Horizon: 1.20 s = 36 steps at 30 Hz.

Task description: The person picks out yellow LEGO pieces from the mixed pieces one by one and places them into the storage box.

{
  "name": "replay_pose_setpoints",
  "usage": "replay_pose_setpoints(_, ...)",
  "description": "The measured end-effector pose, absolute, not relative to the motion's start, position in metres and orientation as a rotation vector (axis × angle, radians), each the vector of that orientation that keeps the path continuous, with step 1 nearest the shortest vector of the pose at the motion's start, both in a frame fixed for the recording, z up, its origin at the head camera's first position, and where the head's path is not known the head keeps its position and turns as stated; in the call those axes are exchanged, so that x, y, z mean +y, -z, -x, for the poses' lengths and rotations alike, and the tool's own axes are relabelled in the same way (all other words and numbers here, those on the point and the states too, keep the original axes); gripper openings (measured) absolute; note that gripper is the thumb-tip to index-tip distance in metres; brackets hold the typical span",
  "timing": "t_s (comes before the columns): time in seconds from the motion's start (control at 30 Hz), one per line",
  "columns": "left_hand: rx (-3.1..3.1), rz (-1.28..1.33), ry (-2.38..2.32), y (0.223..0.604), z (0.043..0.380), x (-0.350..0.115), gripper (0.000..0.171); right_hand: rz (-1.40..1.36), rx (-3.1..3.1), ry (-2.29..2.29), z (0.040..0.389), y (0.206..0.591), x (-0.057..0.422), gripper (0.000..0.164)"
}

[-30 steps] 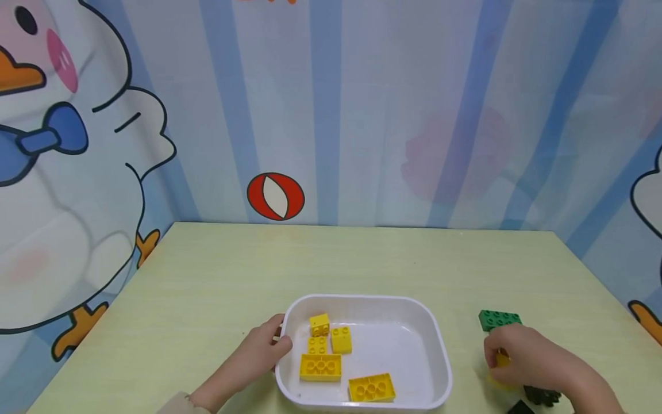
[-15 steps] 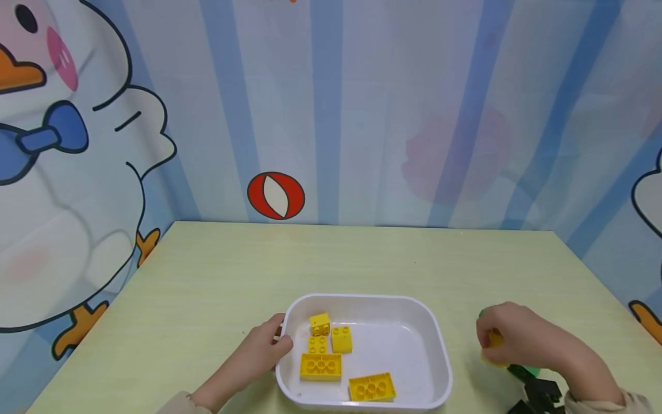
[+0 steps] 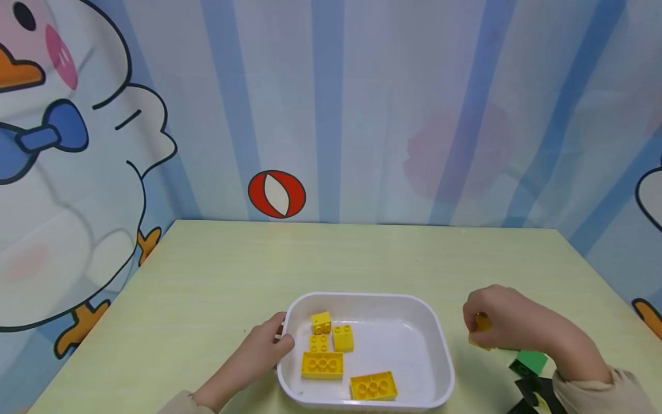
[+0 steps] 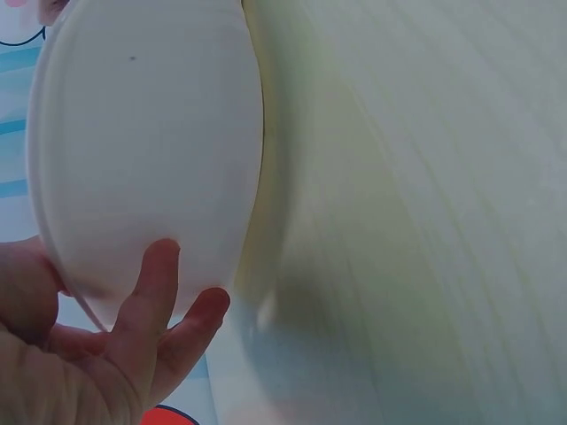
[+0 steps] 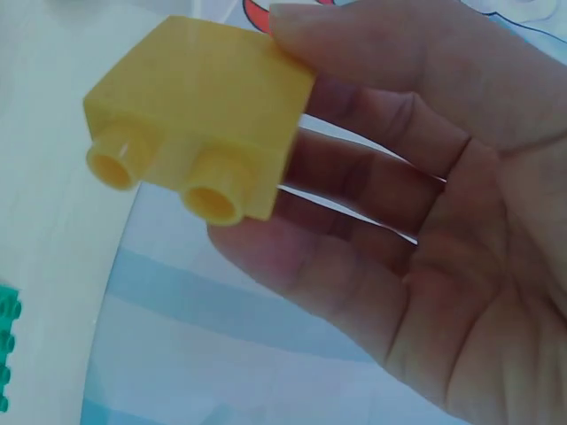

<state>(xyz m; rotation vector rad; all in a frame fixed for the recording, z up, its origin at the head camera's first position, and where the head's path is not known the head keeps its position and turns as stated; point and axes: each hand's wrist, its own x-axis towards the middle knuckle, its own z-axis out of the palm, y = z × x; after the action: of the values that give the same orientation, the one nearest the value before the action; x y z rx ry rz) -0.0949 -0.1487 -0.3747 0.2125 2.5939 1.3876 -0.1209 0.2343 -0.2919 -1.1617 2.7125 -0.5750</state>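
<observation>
At the left end of a white plastic tray (image 3: 398,339), my left hand (image 3: 258,348) grips the rim, its thumb at the top edge. The left wrist view shows fingertips against the tray's outer wall (image 4: 159,133). To the right of the tray, my right hand (image 3: 512,319) pinches a yellow toy building block (image 5: 204,88) between thumb and fingers, with two studs showing in the right wrist view. Several yellow blocks lie inside the tray, among them a longer one (image 3: 373,386) near the front wall and another (image 3: 322,365) at the left.
Below my right wrist sit a green block (image 3: 528,363) and some black blocks (image 3: 532,391), partly behind the sleeve. A green studded block (image 5: 7,345) shows at the right wrist view's left edge. Behind the pale table (image 3: 362,253) hangs a striped cartoon backdrop (image 3: 372,115).
My right hand has lifted the yellow block and moved up and leftward toward the tray, uncovering the green block and more of the black blocks. My left hand stays on the rim.
</observation>
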Motion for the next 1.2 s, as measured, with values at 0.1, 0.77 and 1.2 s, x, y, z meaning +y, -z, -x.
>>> replay_pose_setpoints(0.1,2.610,-0.206,-1.384,0.375,0.095,-0.149,0.044,1.159,2.700,0.571,0.122,0.288,0.228,0.017)
replay_pose_setpoints(0.77,2.668,-0.230,-1.345,0.377,0.093,-0.148,0.043,1.234,2.676,0.491,0.131,0.278,0.191,0.016)
replay_pose_setpoints(1.2,2.680,-0.219,-1.330,0.378,0.096,-0.148,0.044,1.225,2.648,0.400,0.136,0.271,0.155,0.015)
